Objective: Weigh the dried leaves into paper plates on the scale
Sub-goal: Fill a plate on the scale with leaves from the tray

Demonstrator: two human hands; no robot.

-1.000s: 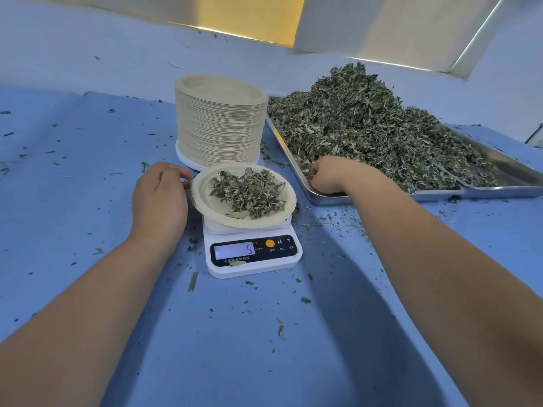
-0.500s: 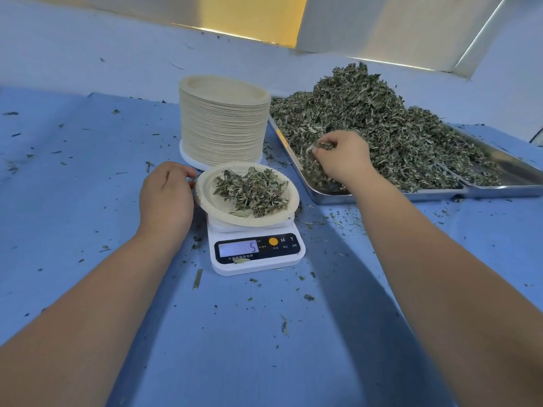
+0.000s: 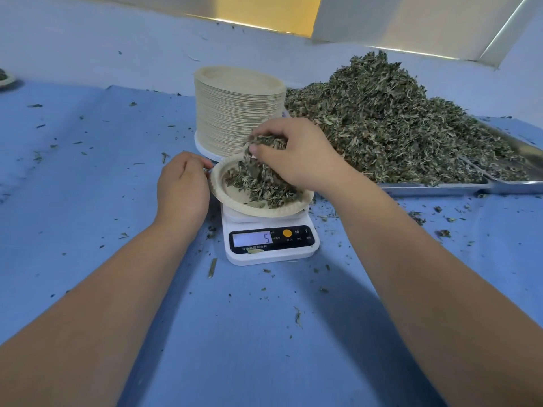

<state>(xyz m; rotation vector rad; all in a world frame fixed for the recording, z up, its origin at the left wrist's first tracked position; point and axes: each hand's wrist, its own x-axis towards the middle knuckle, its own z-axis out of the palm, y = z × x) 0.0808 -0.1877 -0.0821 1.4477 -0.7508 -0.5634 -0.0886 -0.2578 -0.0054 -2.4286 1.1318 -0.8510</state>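
Here the right hand is curled around a clump of dried leaves just above the paper plate, and some leaves hang from it down to the pile in the plate. The left hand is loosely curled, its fingertips at the plate's left rim; if they pinch it, I cannot tell. The plate sits on the scale, whose display shows 5. Behind both hands stands a stack of plates. Right of the right hand, a metal tray carries a heap of leaves.
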